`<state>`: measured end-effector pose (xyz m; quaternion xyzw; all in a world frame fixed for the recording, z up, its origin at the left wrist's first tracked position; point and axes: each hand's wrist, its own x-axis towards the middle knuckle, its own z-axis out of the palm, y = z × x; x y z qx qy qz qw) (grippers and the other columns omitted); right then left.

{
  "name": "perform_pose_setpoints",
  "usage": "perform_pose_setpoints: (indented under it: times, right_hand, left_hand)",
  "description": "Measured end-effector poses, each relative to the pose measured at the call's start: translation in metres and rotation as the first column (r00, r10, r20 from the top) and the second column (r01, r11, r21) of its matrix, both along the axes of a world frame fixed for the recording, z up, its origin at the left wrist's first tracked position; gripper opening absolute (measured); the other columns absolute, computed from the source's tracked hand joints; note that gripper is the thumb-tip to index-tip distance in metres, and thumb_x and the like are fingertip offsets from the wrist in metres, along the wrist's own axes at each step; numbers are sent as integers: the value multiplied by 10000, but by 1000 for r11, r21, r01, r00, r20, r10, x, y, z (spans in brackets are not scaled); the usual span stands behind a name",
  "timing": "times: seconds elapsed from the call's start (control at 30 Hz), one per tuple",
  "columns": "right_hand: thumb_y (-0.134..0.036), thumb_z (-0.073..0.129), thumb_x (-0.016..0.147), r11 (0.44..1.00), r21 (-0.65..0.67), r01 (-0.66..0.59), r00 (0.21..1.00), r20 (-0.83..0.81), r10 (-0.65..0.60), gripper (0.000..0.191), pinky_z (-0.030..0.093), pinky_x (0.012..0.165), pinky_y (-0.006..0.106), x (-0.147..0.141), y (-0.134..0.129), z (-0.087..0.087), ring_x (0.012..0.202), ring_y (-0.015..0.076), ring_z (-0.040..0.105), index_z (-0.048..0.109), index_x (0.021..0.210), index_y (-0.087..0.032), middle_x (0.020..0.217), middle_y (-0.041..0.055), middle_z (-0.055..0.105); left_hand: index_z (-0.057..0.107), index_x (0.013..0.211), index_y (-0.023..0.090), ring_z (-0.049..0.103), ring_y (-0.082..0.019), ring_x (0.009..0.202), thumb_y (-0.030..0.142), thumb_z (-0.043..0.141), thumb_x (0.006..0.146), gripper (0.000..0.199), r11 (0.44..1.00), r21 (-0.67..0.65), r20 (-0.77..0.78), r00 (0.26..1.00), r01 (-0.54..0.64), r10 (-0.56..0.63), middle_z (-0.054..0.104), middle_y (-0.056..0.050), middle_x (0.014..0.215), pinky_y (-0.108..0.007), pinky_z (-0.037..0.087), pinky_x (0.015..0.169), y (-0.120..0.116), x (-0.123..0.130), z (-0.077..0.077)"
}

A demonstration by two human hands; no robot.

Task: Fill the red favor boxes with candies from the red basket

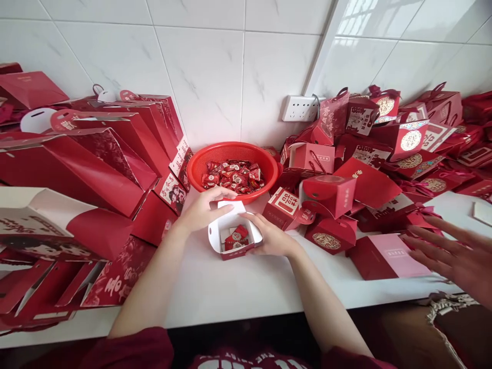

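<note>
A small red candy box (216, 237) with a white inside stands on the counter in front of me, its flaps spread. Red wrapped candies (237, 237) lie in it. From the back left, my left hand (205, 207) holds the raised rear flap with its fingers. My right hand (271, 236) curls round the right side, the thumb near the rim and the other fingers partly hidden behind the wall. Just behind the box, a red plastic basket (195, 179) contains many candies in red wrappers (234, 175).
Red paper bags (103, 174) stand in leaning rows on the left. Folded red gift boxes (333, 236) are piled on the right, below a wall socket (302, 107). Another person's hand (457, 256) reaches in at the right edge, beside a pink-and-red box (388, 256).
</note>
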<state>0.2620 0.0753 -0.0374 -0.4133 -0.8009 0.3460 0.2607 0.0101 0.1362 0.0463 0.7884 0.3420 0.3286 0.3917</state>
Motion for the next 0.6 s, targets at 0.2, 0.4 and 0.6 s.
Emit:
perform_pose_setpoints:
  times: [0.2, 0.4, 0.6]
  right_hand:
    - [-763, 544, 842, 951, 307, 39, 987, -158, 11, 753, 399, 1122, 507, 3, -3, 8, 1366, 355, 445, 529, 1418, -278, 1492, 134, 411]
    - [-399, 452, 1018, 776, 424, 467, 865, -403, -300, 299, 476, 1021, 435, 5, 11, 41, 1175, 260, 604, 709, 1073, -257, 1216, 95, 639]
    - [-143, 347, 904, 862, 330, 385, 913, -1, -407, 359, 529, 873, 321, -11, 84, 86, 1009, 214, 658, 698, 970, -176, 1052, 88, 707]
  left_hand:
    - [734, 1022, 169, 596, -283, 1177, 334, 522, 935, 283, 999, 18, 392, 919, 39, -43, 688, -120, 1148, -413, 435, 1045, -8, -16, -67]
    - [728, 939, 137, 618, -300, 1076, 390, 424, 943, 395, 997, -9, 387, 920, 75, -66, 708, -130, 1038, -430, 398, 1046, -6, -12, -80]
    - [701, 941, 139, 592, -307, 1081, 482, 291, 953, 535, 998, -48, 378, 924, -34, 49, 689, -130, 1029, -422, 403, 1013, -9, -9, -86]
